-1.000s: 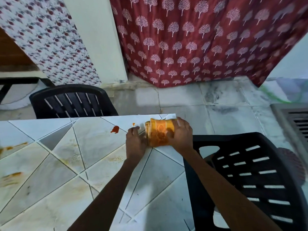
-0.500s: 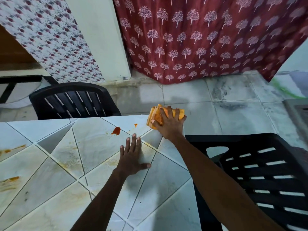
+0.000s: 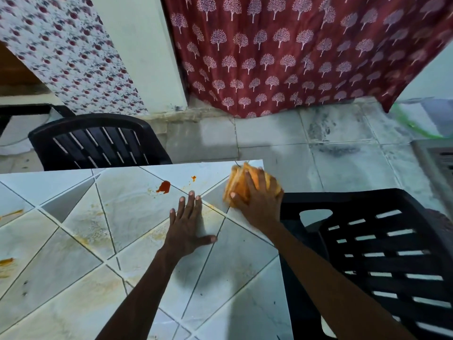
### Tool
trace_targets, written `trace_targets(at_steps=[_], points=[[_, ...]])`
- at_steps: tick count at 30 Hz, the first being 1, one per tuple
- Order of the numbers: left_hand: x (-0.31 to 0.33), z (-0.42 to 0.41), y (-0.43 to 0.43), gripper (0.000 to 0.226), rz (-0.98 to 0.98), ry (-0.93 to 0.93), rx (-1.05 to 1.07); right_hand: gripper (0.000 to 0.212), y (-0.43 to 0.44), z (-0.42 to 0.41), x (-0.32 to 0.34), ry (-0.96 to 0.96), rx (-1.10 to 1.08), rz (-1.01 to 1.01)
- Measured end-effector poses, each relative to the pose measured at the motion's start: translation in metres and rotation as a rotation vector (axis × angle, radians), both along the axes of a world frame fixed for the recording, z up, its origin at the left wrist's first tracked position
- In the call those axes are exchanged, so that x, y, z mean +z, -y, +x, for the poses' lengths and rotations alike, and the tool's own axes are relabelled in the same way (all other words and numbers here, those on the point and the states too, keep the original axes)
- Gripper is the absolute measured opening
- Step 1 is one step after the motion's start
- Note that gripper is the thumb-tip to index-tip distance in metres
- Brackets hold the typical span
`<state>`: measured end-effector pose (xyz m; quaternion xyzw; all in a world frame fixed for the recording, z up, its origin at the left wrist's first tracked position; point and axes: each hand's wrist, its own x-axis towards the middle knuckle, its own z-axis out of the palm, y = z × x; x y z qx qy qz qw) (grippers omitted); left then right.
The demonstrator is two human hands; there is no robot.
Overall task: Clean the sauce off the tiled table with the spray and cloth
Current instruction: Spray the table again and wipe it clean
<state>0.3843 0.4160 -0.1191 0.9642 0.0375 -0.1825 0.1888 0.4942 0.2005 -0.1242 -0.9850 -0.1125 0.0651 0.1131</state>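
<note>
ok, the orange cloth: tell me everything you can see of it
The cloth is orange-yellow, soft-looking fabric folded into a thick pad; layered edges show on its left side. It is blurred, so any pattern is unclear. It lies on the far right corner of the tiled table, with the right hand pressed on top, fingers spread, covering much of it. The sauce blob sits to its left, apart.

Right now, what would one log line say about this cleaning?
left grip: flat on tiled table | right grip: presses orange cloth at far corner | red sauce spot: unwiped
</note>
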Motion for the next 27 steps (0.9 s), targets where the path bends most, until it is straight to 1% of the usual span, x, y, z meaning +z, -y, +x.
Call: trace_targets(at_steps=[2, 4, 6, 9, 12, 15, 18, 20, 21, 24, 26, 27], points=[[-0.002, 0.002, 0.000, 0.140, 0.034, -0.013, -0.001, 0.082, -0.026, 0.033, 0.002, -0.020, -0.006, -0.035], [-0.001, 0.003, -0.001, 0.140, 0.048, -0.036, -0.002, 0.083, -0.042, 0.040, 0.001, -0.014, 0.009, -0.049], [0.000, 0.004, -0.002, 0.141, 0.054, -0.040, 0.000, 0.083, -0.045, 0.015, 0.001, 0.020, 0.080, -0.037], [0.002, 0.002, -0.001, 0.145, 0.038, -0.030, -0.010, 0.078, -0.016, -0.055, 0.002, 0.031, 0.222, 0.025], [0.000, 0.001, 0.000, 0.146, 0.057, -0.033, -0.024, 0.077, 0.025, -0.094, 0.000, 0.005, 0.234, 0.044], [0.000, 0.003, 0.001, 0.144, 0.069, -0.030, -0.012, 0.078, 0.030, -0.063, -0.003, 0.013, 0.135, 0.016], [0.001, 0.005, 0.001, 0.142, 0.058, -0.034, 0.008, 0.078, -0.016, 0.009, 0.000, 0.019, -0.011, -0.005], [0.002, 0.006, 0.003, 0.138, 0.052, -0.023, 0.028, 0.080, -0.051, 0.042, 0.000, -0.031, -0.028, -0.049], [0.003, 0.006, 0.004, 0.137, 0.029, -0.015, 0.037, 0.080, -0.063, 0.046, 0.001, -0.032, -0.024, -0.064], [0.010, -0.005, 0.003, 0.128, -0.102, 0.044, 0.110, 0.078, -0.065, 0.004, -0.001, 0.026, 0.093, -0.055], [0.016, -0.021, -0.006, 0.112, -0.155, 0.131, 0.130, 0.077, -0.046, -0.050, -0.004, 0.020, 0.157, -0.015], [0.019, -0.030, -0.013, 0.101, -0.133, 0.200, 0.131, 0.078, -0.035, -0.077, -0.005, -0.002, 0.175, -0.004]])
